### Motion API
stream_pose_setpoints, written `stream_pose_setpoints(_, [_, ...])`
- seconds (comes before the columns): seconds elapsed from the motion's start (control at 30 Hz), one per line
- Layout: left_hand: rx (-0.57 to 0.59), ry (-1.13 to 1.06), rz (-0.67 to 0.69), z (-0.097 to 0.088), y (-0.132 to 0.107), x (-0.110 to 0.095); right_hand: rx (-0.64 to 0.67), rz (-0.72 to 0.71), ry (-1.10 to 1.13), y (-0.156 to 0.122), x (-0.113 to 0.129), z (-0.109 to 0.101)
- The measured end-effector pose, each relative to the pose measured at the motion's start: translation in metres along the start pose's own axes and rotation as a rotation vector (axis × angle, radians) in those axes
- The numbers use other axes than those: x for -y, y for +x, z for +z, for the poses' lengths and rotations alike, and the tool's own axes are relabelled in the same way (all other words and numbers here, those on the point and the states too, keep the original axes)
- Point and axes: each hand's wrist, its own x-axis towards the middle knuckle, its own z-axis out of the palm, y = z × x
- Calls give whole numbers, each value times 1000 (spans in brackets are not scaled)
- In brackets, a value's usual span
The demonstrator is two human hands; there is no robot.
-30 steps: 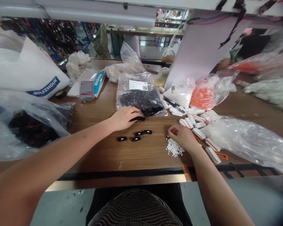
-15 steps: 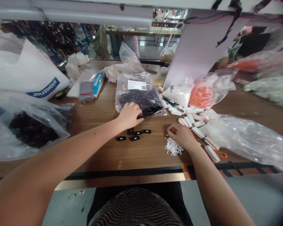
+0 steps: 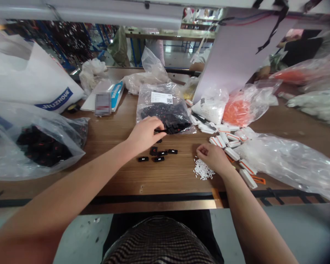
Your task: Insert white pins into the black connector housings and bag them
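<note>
My left hand (image 3: pixel 144 134) is raised a little above the wooden table (image 3: pixel 121 176), fingers curled, pinching a small black plastic piece at the mouth of a clear bag of black parts (image 3: pixel 165 110). Several small black pieces (image 3: pixel 158 153) lie on the table just below that hand. My right hand (image 3: pixel 213 157) rests on the table with fingers curled, beside a little heap of tiny white pieces (image 3: pixel 202 171). What its fingers hold is hidden.
White-and-orange parts (image 3: pixel 231 143) lie scattered right of my right hand, by a large clear bag (image 3: pixel 286 161). Bags of orange parts (image 3: pixel 239 110) and white parts (image 3: pixel 211 106) stand behind. A bag of black parts (image 3: pixel 35 146) and a white sack (image 3: pixel 30 80) fill the left.
My left hand lifted from the bag's mouth and drew back slightly with a black piece. One more black piece now lies with the others. My right hand hardly moved.
</note>
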Motion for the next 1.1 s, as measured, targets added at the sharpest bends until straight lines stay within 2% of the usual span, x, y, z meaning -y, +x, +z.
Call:
stream_pose_setpoints(0.07, [21,-159,-89,-8,-38,-14,1,-2,7,0,-2,1])
stream_pose_setpoints(0.13, [120,-249,-166,-5,-79,-28,1,-6,20,0,-4,2])
stream_pose_setpoints(0.17, [165,-295,-183,2,-99,-36,2,-9,30,1,-5,3])
stream_pose_setpoints(0.23, [178,-351,-181,19,-130,-48,0,-13,60,2,-7,3])
stream_pose_setpoints(0.33, [75,-336,-171,46,-155,-61,-25,-14,111,3,-4,-2])
stream_pose_setpoints(0.47, [-52,-315,-170,59,-162,-70,-74,-27,194,-12,26,-18])
stream_pose_setpoints(0.57, [-90,-319,-140,57,-163,-72,-9,-128,273,-38,64,-22])
stream_pose_setpoints(0.67, [-110,-353,-163,55,-164,-71,129,-249,361,-66,98,-9])
stream_pose_setpoints(0.73, [-118,-368,-190,55,-164,-71,158,-260,435,-81,111,6])
stream_pose_setpoints(0.9, [-123,-398,-200,56,-165,-71,131,-230,475,-97,116,36])
stream_pose_setpoints(1.1, [-118,-406,-215,58,-165,-71,112,-234,381,-102,113,43])
